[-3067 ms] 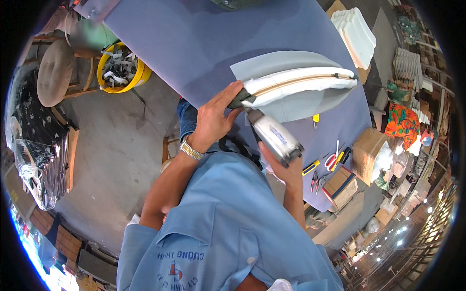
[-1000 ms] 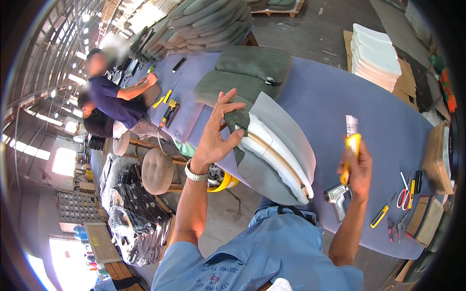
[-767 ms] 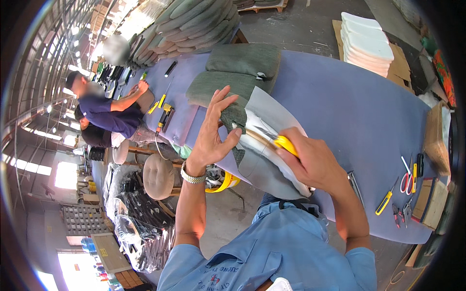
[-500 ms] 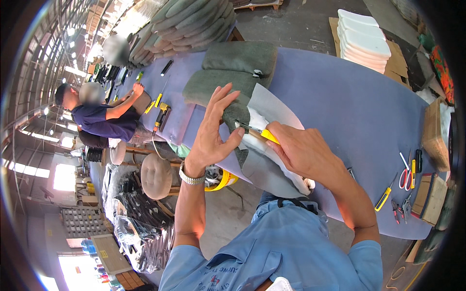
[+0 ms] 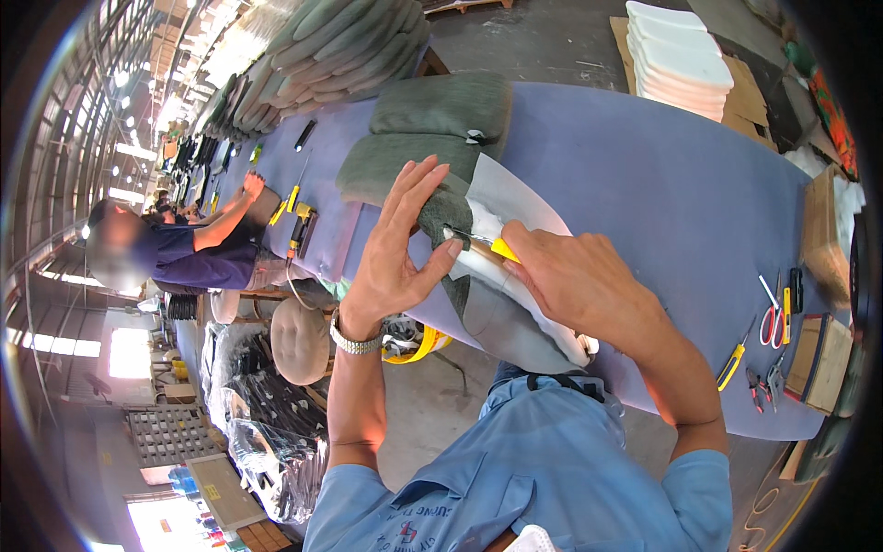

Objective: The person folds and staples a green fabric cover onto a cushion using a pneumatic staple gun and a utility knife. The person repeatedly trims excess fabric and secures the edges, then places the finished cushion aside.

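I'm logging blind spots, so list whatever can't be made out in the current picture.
- Head view: most of the yellow handle, covered by the right hand.
- Head view: how the tool's dark tip meets the dark green fabric, too small to tell.
- Head view: part of the yellow bucket, hidden by the table.

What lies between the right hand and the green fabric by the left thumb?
In the head view, a yellow-handled tool: the right hand grips it, its metal end pointing at the green fabric; contact is unclear.
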A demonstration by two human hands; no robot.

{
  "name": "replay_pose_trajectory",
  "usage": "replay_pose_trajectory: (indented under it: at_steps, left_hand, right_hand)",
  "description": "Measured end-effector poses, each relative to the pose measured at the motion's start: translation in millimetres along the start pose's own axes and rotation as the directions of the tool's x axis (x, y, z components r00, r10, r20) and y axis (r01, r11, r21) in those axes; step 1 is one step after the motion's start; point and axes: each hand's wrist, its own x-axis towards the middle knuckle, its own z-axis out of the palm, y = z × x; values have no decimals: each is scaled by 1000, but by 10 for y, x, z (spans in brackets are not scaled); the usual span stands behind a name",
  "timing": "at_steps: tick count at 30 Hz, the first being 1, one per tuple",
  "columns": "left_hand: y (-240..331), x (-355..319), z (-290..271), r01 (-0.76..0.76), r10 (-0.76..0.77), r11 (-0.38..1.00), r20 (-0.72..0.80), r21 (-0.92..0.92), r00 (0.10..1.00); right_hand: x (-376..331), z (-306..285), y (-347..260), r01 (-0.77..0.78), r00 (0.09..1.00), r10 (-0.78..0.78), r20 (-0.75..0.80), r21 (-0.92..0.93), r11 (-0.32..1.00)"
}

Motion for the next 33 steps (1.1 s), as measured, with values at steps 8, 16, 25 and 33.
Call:
replay_pose_trajectory:
  at_steps: [8, 16, 25, 33]
  left_hand:
    - [-14, 204, 44, -43, 42, 999, 35, 31, 999]
    - [29, 247, 91, -76, 73, 996, 66, 38, 995]
    - [152, 302, 78, -113, 107, 993, 123, 43, 987]
    - [303, 382, 134, -166, 151, 983, 165, 80, 975]
  right_hand:
    - [18, -72, 114, -77, 993, 74, 87, 36, 996]
    - [-180, -47, 246, -93, 991, 79, 108, 129, 987]
    - [-472, 28, 186, 65, 931, 73, -356, 361, 930]
    - [-98, 221, 145, 132, 773, 28, -634, 205, 970]
